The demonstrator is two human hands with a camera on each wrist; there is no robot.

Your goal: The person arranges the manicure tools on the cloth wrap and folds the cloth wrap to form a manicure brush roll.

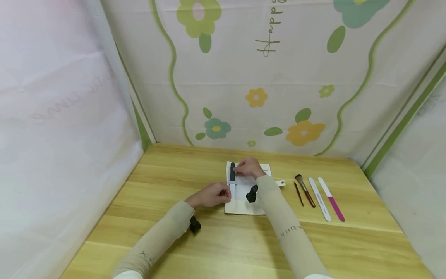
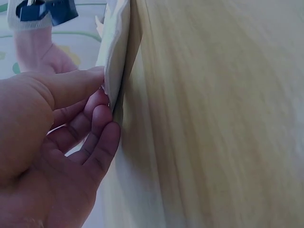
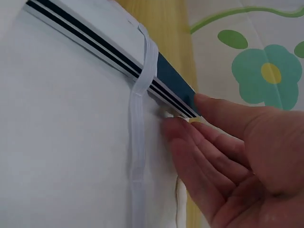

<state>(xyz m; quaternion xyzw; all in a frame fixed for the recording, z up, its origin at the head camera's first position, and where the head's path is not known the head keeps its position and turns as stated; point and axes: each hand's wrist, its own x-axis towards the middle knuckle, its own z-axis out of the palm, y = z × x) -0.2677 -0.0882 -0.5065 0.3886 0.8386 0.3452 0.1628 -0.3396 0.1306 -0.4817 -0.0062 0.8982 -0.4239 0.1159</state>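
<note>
An unfolded white case [image 1: 249, 208] lies on the wooden table with an elastic band [image 3: 137, 128] across its inside. A layered nail buffer [image 1: 232, 174], dark at its far end and white at its near end, runs along the case's left side, under the band. My right hand [image 1: 249, 167] pinches the buffer's dark end, thumb on top and fingers beneath in the right wrist view. At the case's left edge, my left hand [image 1: 211, 195] grips the fabric [image 2: 115, 52] between thumb and fingers.
Right of the case, a thin dark stick [image 1: 298, 193], a makeup brush [image 1: 305, 190], a white nail file [image 1: 319, 199] and a white-and-magenta nail file [image 1: 331, 199] lie side by side. The case's snap strap [image 1: 280, 183] points toward them. A flowered curtain [image 1: 237, 77] hangs behind the table.
</note>
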